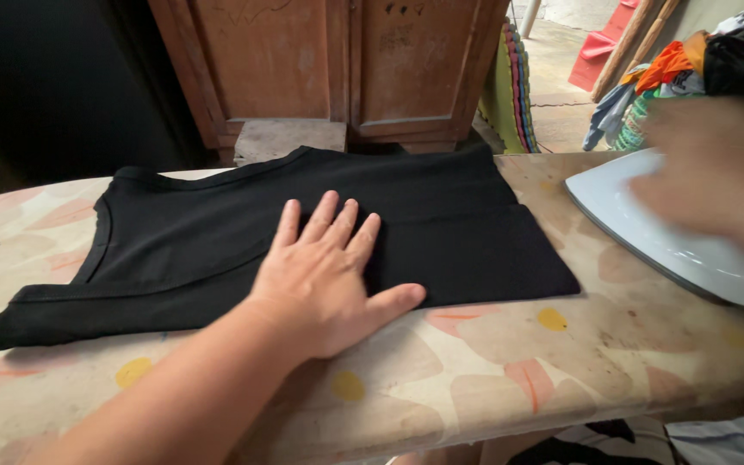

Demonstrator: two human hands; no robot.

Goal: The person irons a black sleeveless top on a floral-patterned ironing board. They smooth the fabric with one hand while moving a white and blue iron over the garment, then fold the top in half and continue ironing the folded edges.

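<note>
While the left hand [325,280] presses flat, fingers spread, on the folded black knit garment [217,250], the blurred right hand [716,185] grips a smooth white iron [647,228].

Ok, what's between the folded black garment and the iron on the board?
Only bare patterned board cover between the black garment and the iron, in the head view.

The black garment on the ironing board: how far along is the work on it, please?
Done: the black garment lies folded and mostly flat on the patterned ironing board. In hand: the left hand presses flat on it, fingers spread, and the blurred right hand rests on the pale iron at the board's right end, off the cloth. Left: the iron is not on the garment, and mixed clothes are piled behind.
</note>
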